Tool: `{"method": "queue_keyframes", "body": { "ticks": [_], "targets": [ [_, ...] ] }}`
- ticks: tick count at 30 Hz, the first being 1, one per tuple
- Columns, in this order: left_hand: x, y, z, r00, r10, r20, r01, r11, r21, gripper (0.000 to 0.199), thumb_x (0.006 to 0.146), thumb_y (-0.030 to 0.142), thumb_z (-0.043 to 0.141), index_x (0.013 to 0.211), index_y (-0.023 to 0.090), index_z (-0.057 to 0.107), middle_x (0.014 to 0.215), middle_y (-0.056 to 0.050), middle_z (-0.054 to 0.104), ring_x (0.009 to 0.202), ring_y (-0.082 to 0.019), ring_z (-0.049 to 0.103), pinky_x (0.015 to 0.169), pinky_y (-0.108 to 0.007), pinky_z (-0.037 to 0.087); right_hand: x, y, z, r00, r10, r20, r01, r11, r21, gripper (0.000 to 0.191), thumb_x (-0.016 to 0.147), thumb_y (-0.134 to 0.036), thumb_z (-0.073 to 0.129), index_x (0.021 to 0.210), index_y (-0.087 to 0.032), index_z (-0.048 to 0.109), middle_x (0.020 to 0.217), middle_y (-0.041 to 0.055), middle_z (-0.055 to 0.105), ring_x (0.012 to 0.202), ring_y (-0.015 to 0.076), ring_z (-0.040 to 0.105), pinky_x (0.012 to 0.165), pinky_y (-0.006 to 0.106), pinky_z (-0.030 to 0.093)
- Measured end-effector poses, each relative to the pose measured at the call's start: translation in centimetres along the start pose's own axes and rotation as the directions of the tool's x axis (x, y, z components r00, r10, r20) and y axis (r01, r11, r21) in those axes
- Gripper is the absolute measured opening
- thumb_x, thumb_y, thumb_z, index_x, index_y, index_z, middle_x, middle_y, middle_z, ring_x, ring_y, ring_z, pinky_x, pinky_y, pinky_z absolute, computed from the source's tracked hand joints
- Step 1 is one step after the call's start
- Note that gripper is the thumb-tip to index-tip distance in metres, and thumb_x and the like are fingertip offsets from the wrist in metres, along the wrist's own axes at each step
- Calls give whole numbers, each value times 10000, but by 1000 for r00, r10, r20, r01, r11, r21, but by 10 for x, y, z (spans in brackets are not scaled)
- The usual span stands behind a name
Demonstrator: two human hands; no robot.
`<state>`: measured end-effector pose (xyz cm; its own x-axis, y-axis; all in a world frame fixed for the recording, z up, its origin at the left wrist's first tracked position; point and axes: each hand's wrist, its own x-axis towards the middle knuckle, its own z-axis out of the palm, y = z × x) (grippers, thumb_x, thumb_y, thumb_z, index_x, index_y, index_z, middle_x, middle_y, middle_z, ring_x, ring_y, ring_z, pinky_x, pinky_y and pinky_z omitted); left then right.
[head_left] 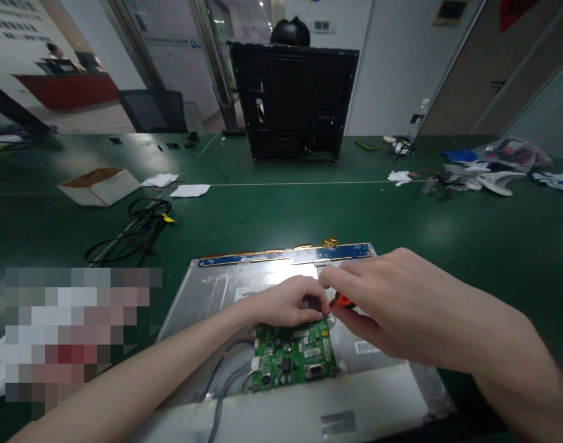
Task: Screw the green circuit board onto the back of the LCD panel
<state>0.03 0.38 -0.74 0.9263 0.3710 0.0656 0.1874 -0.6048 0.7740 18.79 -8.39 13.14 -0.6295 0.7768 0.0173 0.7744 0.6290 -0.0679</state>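
Note:
A green circuit board (293, 354) lies on the metal back of a flat display panel (383, 381). My right hand (383, 301) is closed round a screwdriver (343, 300) with an orange and black handle, mostly hidden by the fingers. It points at the board's upper right corner. There my left hand (290, 301) is closed in a pinch, fingertips close to the screwdriver's tip; what they hold, if anything, is too small to make out. Grey cables (226, 387) run from the board's left side. A blue circuit strip (281, 254) lines the panel's far edge.
On the green table (272, 215), a black monitor housing (295, 101) stands upright at the back. Black cables (140, 231) and an open box (100, 186) lie left. Plastic bags (512, 154) and white scraps are at the right. Blurred blocks cover the lower left.

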Motion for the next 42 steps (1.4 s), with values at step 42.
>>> {"method": "queue_keyframes", "body": {
  "ticks": [42],
  "targets": [
    [1,1,-2,1000,10,19,-10,1000,1,65,827,197,640,881,161,648,859,-32,681,813,-201,611,729,-274,469,0,0,-2,1000,-7,6,7,1000,-17,101,919,-227,540,1015,-242,568,868,5,693,687,182,626,537,286,282]
  ]
}}
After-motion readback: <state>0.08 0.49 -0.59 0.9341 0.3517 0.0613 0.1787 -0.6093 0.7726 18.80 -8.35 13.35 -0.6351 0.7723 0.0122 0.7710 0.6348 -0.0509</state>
